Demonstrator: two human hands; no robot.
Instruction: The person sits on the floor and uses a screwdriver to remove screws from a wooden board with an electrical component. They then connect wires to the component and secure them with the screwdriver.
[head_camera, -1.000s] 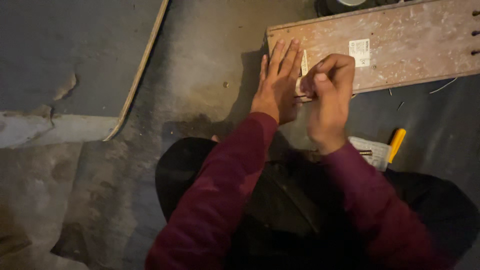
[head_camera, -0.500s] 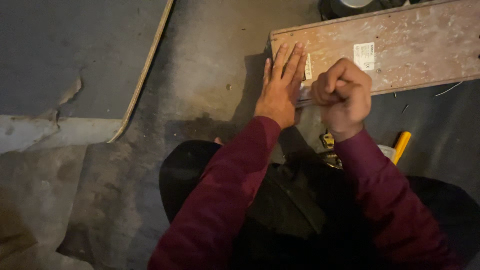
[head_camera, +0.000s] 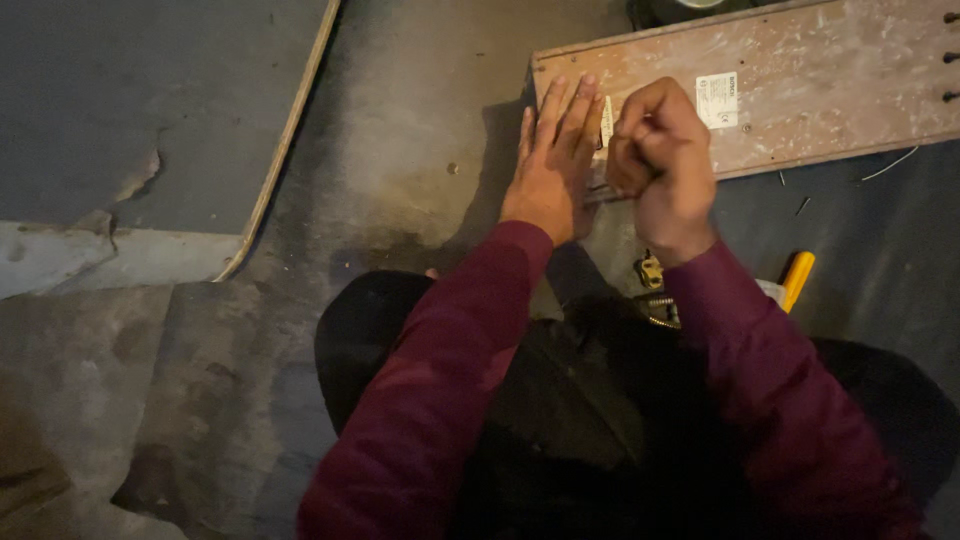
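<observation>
Barely shifted, left hand (head_camera: 550, 165) lies spread on one board (head_camera: 800, 85); right hand (head_camera: 665, 160) fisted.

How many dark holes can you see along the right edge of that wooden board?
3: the top hole, the middle hole and the bottom hole, stacked at the board's right end. More may lie outside the picture.

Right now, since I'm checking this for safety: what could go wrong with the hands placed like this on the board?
The flat left hand lies pressed against the clenched right hand, which grips a small tool I cannot identify; a slip could catch the left fingers. Both work at the corner of the worn pinkish wooden board, so it might shift on the floor. Dim light hides the contact point.
</observation>
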